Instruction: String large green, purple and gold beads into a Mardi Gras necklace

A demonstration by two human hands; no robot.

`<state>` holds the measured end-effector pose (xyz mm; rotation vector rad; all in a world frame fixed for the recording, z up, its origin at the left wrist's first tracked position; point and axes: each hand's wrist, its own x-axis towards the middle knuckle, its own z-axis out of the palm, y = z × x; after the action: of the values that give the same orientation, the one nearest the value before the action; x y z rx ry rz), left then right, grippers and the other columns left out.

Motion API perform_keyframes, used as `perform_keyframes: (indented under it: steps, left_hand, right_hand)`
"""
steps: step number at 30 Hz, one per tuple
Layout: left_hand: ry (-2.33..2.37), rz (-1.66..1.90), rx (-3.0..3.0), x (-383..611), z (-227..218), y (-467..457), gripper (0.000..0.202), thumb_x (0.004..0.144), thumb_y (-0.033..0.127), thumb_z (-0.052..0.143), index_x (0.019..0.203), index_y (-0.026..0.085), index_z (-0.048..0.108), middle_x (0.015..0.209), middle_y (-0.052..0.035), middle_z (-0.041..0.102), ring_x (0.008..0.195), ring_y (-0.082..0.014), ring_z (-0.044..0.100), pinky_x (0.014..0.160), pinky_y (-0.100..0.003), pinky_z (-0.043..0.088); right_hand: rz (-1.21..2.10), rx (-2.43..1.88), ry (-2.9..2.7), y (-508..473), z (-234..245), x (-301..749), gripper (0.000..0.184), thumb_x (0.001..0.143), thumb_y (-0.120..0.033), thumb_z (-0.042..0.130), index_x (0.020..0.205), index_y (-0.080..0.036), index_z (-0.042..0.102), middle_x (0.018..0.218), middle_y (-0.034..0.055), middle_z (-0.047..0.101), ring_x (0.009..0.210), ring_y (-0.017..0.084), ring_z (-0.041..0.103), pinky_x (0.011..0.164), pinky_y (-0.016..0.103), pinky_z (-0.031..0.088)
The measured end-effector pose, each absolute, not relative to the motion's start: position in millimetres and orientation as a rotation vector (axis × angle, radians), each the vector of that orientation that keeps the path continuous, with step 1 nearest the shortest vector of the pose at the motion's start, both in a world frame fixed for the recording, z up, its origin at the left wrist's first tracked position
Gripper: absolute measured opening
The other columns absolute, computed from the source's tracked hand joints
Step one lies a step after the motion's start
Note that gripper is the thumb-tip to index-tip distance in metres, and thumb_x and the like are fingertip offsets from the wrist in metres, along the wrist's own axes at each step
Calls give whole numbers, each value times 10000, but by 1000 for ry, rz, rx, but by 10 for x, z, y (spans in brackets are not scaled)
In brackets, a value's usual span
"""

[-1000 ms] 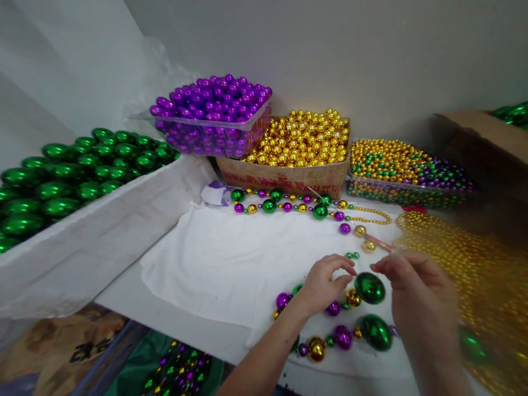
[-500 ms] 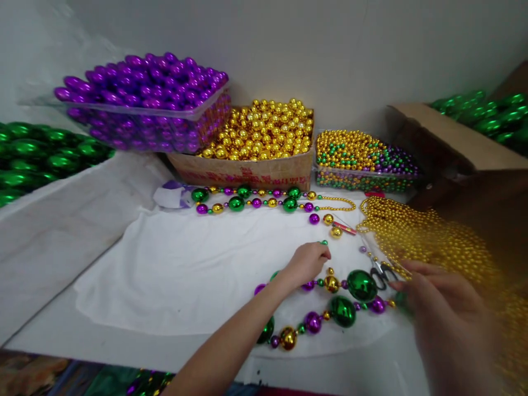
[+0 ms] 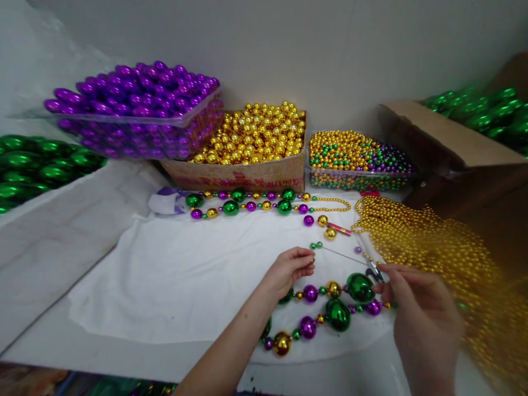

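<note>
My left hand (image 3: 291,270) is pinched closed on a small gold bead (image 3: 312,260), which is mostly hidden by the fingertips. My right hand (image 3: 423,311) grips a long thin needle (image 3: 346,255) that points left across the cloth. Its far tip ends near two small green beads (image 3: 316,245). Below both hands lies a strand of large beads (image 3: 338,314) in green, purple and gold, its right end reaching behind my right hand. Scissors (image 3: 374,273) with dark handles lie partly covered by my right fingers.
Behind the white cloth (image 3: 165,275) stand a tub of purple beads (image 3: 136,110), a carton of gold beads (image 3: 247,173) and a tub of small mixed beads (image 3: 358,157). A finished-looking necklace (image 3: 231,207), a red tube (image 3: 339,229) and gold bead chains (image 3: 433,242) lie nearby.
My right hand has moved left, and the needle now shows clearly. My left hand has shifted slightly left and down, uncovering a second small green bead. The view has turned a little.
</note>
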<state>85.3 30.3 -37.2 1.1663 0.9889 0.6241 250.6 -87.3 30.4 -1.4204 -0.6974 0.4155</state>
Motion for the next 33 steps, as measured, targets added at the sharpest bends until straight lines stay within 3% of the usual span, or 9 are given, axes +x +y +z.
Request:
perform_keyframes:
  steps: [4, 8, 13, 18, 24, 33]
  left_hand:
    - [798, 822, 469, 600, -306, 217, 189, 715, 75, 709, 897, 118, 681, 881, -63, 677, 721, -102, 650, 749, -219, 534]
    - [699, 892, 242, 509, -305, 151, 145, 766, 27, 658, 895, 90, 676, 869, -76, 696, 706, -101, 660, 719, -204, 551]
    - [657, 913, 169, 461, -286, 92, 95, 844, 58, 592, 908, 74, 660, 865, -92, 705, 678, -100, 663, 677, -194, 558]
    - [649, 914, 195, 411, -299, 47, 98, 842, 62, 602, 920, 82, 656, 888, -98, 710, 674, -104, 667, 663, -200, 560]
    - [653, 957, 237, 376, -348, 41, 136, 817, 63, 636, 947, 90, 664, 892, -90, 706, 689, -107, 668, 684, -216, 564]
    - [651, 954, 218, 407, -299, 22, 186, 812, 49, 633, 993, 90, 639, 900, -93, 699, 682, -107, 665, 676, -217, 566]
  right_hand:
    - [447, -1357, -835, -903, 389, 2334, 96, 828, -243, 666, 854, -160, 625, 943, 66, 659, 607, 99, 613, 566, 243, 526]
    - [380, -1396, -952, -935, 487, 2179, 67, 833, -211, 655, 806, -161, 621, 906, 56, 650, 634, 103, 622, 556, 225, 524]
    - [316, -1403, -1062, -958, 532, 2098, 43, 837, -195, 648, 815, -169, 620, 910, 55, 656, 682, 113, 639, 551, 213, 518]
    - [301, -1421, -1161, -961, 538, 2057, 7, 844, -175, 639, 844, -177, 632, 907, 47, 658, 659, 100, 625, 538, 213, 503]
    - [239, -1380, -1289, -968, 568, 2096, 77, 822, -107, 636, 820, -183, 632, 862, 44, 662, 784, 132, 639, 604, 219, 520]
    - [230, -1386, -1260, -991, 510, 2056, 57, 860, -136, 606, 859, -193, 613, 914, 41, 658, 794, 119, 631, 622, 210, 507]
